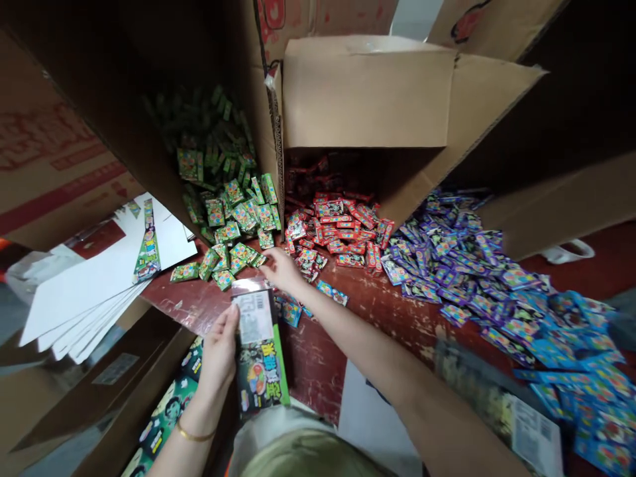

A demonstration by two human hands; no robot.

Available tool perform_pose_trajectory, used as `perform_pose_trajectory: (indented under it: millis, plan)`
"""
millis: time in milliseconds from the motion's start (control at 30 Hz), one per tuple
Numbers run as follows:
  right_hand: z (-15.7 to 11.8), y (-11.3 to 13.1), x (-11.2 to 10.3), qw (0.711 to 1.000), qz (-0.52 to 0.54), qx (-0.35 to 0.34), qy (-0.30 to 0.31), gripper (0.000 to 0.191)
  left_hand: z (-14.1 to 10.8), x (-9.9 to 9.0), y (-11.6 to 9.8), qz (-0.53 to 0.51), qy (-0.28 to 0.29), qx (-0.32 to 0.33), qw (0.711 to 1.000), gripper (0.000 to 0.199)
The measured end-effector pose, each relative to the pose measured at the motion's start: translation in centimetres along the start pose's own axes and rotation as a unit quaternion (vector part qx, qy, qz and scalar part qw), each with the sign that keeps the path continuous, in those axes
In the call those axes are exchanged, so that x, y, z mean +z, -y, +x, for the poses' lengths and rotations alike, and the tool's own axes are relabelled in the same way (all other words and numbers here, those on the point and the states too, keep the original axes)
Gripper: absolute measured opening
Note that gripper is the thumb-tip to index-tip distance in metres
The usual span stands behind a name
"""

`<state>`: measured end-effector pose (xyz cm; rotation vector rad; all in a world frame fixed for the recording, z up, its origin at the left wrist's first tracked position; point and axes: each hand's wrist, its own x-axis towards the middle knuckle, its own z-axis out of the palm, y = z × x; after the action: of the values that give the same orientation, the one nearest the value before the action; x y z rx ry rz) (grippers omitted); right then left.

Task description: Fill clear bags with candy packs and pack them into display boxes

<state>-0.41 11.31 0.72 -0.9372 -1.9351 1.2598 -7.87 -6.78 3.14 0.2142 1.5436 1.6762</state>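
Observation:
My left hand (pixel 222 341) is closed on the left side of a black-and-green printed box (pixel 261 371), which stands at a tilt with a white label and a clear flap at its top. Just beyond that flap, my right hand (pixel 283 271) pinches the edge of a small green packet (pixel 258 260); its fingertips are partly hidden. Around it lies a heap of green packets (pixel 243 215) spilling from a carton. Blue packets (pixel 289 310) lie flat under my right wrist, and small dark red packets (pixel 311 262) are just past it.
Red packets (pixel 348 228) spill from the middle carton (pixel 368 99). Purple packets (pixel 447 255) and more blue packets (pixel 581 331) cover the right side. White cards (pixel 94 285) lie at left, above an open carton (pixel 99 377) holding green printed boxes (pixel 171 407). A blurred, clear-wrapped box (pixel 497 397) is at lower right.

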Motion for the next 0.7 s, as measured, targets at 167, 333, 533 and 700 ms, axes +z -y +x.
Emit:
perform_pose_trajectory:
  millis: [167, 333, 533, 700]
  plan:
    - [4.3, 0.4, 5.0, 0.999, -0.040, -0.032, 0.016, 0.036, -0.2, -3.6, -0.5, 0.013, -0.086, 0.041, 0.995, 0.034]
    - [2.5, -1.5, -0.4, 0.997, -0.050, -0.043, -0.041, 0.025, -0.1, -2.5, 0.4, 0.029, -0.050, 0.028, 0.998, 0.041]
    - [-0.5, -1.9, -5.6, 0.995, -0.055, -0.024, -0.076, 0.015, -0.2, 2.4, 1.0, 0.012, 0.076, -0.008, 0.997, 0.048]
    - [-2.8, 0.4, -9.1, 0.991, 0.094, 0.020, -0.096, 0.027, -0.9, 3.5, 0.6, 0.019, 0.101, 0.006, 0.995, 0.046]
